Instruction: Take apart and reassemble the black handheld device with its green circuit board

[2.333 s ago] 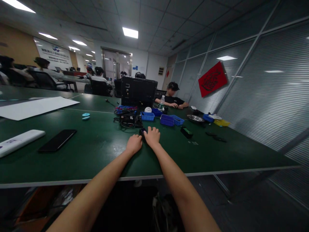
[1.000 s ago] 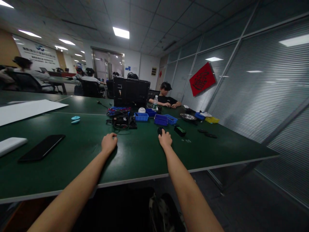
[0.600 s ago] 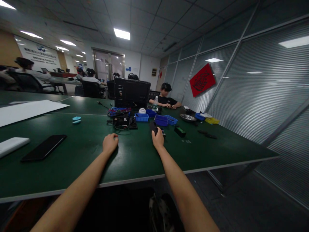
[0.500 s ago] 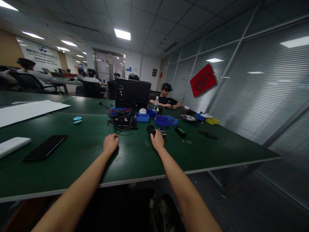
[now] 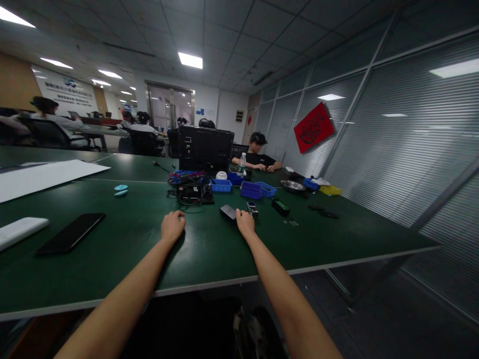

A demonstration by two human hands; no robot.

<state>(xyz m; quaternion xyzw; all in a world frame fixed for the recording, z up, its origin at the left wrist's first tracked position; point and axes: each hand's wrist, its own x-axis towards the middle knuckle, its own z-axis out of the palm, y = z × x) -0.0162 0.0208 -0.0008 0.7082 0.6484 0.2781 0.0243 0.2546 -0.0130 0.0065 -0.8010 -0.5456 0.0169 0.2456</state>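
On the green table (image 5: 209, 249), my right hand (image 5: 245, 222) is closed on the right end of a dark box-like object (image 5: 228, 212), whose flat grey top faces up. Just beyond that hand sits a small device (image 5: 252, 208) with a screen. My left hand (image 5: 172, 226) rests on the table to the left, its fingers curled in; whether anything is inside them is hidden. A black adapter with cables (image 5: 188, 193) lies past the left hand.
Blue trays (image 5: 220, 185), a monitor (image 5: 205, 147) and a bottle (image 5: 241, 163) stand farther back. A metal dish (image 5: 293, 186) and green-topped box (image 5: 280, 207) are at right. A black slab (image 5: 71, 233) lies left. A person (image 5: 257, 152) sits across.
The dark object in my right hand has turned and lowered, now showing its flat top farther left. My left hand has hardly moved. The view has tilted slightly.
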